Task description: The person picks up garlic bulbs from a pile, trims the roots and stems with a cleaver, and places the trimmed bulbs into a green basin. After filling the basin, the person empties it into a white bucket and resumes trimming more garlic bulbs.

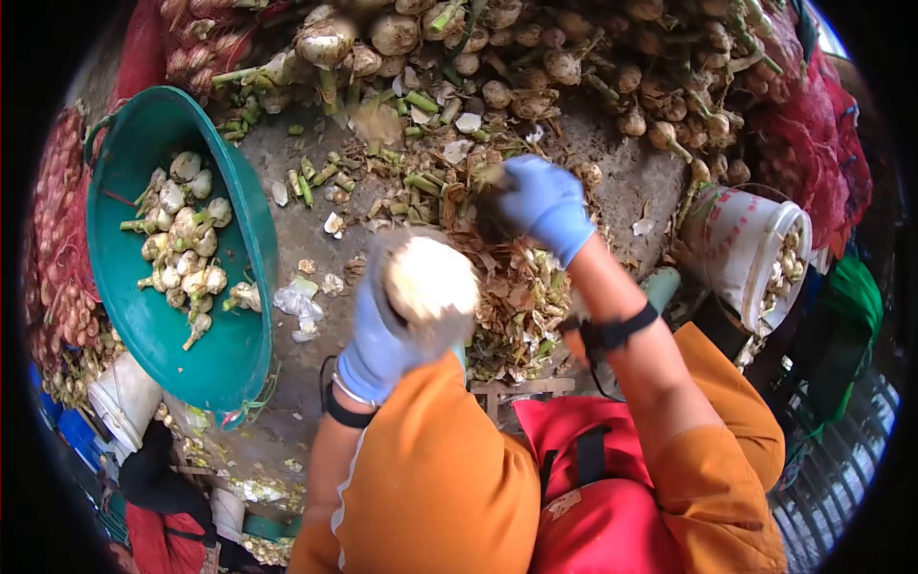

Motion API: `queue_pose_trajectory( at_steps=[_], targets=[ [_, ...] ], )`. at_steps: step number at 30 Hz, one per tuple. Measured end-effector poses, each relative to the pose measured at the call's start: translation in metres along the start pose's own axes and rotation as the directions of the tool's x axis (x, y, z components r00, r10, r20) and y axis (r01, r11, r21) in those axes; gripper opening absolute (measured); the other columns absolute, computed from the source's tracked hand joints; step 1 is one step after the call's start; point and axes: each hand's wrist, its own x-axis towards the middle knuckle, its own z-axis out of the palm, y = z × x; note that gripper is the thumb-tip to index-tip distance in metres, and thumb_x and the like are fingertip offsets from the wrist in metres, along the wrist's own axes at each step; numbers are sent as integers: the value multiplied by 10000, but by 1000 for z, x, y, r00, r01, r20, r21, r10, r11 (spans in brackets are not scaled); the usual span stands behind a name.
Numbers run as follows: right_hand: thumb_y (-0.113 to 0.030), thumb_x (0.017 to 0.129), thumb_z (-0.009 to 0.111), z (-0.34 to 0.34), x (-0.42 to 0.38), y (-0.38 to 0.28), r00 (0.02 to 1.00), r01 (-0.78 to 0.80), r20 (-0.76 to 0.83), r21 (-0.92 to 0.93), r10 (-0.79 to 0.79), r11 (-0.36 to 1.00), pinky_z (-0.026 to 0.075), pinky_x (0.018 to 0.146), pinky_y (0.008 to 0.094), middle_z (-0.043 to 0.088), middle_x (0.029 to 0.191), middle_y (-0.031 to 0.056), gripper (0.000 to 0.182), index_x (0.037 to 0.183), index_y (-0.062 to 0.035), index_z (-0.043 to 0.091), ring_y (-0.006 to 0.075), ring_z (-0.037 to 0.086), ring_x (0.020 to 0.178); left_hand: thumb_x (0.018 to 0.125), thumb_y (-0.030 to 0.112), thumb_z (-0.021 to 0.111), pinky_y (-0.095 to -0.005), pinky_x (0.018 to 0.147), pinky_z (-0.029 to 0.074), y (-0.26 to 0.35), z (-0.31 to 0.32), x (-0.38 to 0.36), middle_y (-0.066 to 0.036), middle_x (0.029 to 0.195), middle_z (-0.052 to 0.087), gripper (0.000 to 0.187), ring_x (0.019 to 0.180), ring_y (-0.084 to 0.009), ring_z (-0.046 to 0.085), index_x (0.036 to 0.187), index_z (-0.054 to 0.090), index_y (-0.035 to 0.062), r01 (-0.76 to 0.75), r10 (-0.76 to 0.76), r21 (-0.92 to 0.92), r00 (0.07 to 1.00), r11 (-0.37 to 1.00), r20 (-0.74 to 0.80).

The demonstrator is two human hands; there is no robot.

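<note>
My left hand (pixel 374 337), in a blue and grey glove, is wrapped round a large pale garlic bulb (pixel 431 278) above my orange-clothed knee. Ahead and to the right, my right hand (pixel 543 203) in a similar glove is curled closed over the heap of trimmings. Motion smears its dark fingertips, and whatever they hold, if anything, cannot be made out. Beneath the hands lie dry garlic skins (pixel 521 306) and cut green stem pieces (pixel 421 184). To the left, a green tub (pixel 251 206) contains several garlic bulbs (pixel 182 239).
A big pile of untrimmed garlic (pixel 564 67) spans the back. Red mesh sacks (pixel 803 143) stand at the sides. At right, a white bucket (pixel 732 244) leans with garlic inside. Another white bucket (pixel 124 397) is at lower left, near a person's dark sleeve (pixel 164 478).
</note>
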Motion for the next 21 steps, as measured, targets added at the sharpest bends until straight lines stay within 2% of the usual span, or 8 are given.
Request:
queue_pose_trajectory(
  at_steps=[4, 6, 8, 10, 12, 18, 20, 21],
  targets=[
    [-291, 835, 638, 10, 0, 17, 939, -340, 287, 680, 192, 650, 504, 555, 327, 654, 677, 79, 303, 951, -15, 683, 161, 627, 570, 643, 260, 931, -376, 984, 489, -2, -11, 5, -149, 1282, 534, 944, 1147, -239, 567, 1381, 381, 50, 66, -20, 287, 987, 955, -162],
    [-289, 840, 685, 1, -7, -16, 929, -332, 368, 766, 47, 550, 473, 540, 286, 607, 645, 28, 306, 913, 9, 675, 121, 561, 561, 662, 215, 922, -369, 1037, 458, -10, -12, 23, -124, 1297, 547, 991, 1171, -244, 565, 1437, 330, 34, -104, 49, 720, 994, 686, 97],
    [-297, 849, 696, 0, -11, -25, 927, -366, 374, 887, 26, 283, 474, 564, 287, 607, 666, 21, 303, 890, 3, 670, 117, 559, 590, 760, 219, 860, -355, 1072, 427, -40, -21, 19, -131, 1324, 536, 894, 1184, -246, 570, 1444, 316, 28, -101, 55, 564, 994, 820, 99],
    [-284, 831, 702, -53, -23, -50, 845, -478, 535, 763, -10, 435, 489, 621, 315, 612, 711, 53, 269, 863, -22, 651, 152, 579, 645, 874, 280, 753, -372, 1103, 401, -77, -65, 19, -144, 1339, 524, 772, 1241, -236, 538, 1448, 303, 26, 381, -375, -164, 925, 910, 68],
    [-223, 739, 700, -35, -24, -45, 905, 408, -124, 521, -407, 749, 521, 713, 413, 590, 861, 142, 218, 868, -65, 622, 346, 629, 808, 944, 239, 637, -350, 1001, 507, -29, -39, 16, -129, 1269, 567, 547, 1182, -206, 577, 1381, 412, -1, 311, -311, -274, 949, 910, 45],
    [-304, 783, 640, -35, 12, 15, 939, 36, 344, -142, 15, 989, 527, 740, 451, 604, 913, 140, 234, 878, -90, 637, 369, 634, 865, 841, 57, 666, -306, 940, 517, 7, -25, 30, -83, 1152, 615, 412, 1093, -194, 607, 1236, 552, 27, 12, 8, 144, 991, 990, -133],
    [-281, 786, 655, -37, 12, 35, 994, 109, -11, -40, -110, 993, 527, 765, 442, 628, 983, 151, 222, 880, -81, 638, 372, 636, 906, 865, 272, 666, -335, 843, 522, 22, -73, 25, -68, 1143, 616, 456, 967, -207, 623, 1257, 563, 64, -38, -5, -208, 979, 977, -202],
    [-263, 790, 675, -54, 12, 23, 985, 103, -142, 63, -93, 993, 522, 798, 438, 630, 1071, 161, 217, 904, -81, 646, 380, 632, 950, 894, 305, 636, -314, 775, 508, 43, -73, 28, -53, 1164, 616, 446, 941, -192, 614, 1270, 562, 77, 33, 30, -610, 995, 792, 93]
  ],
)
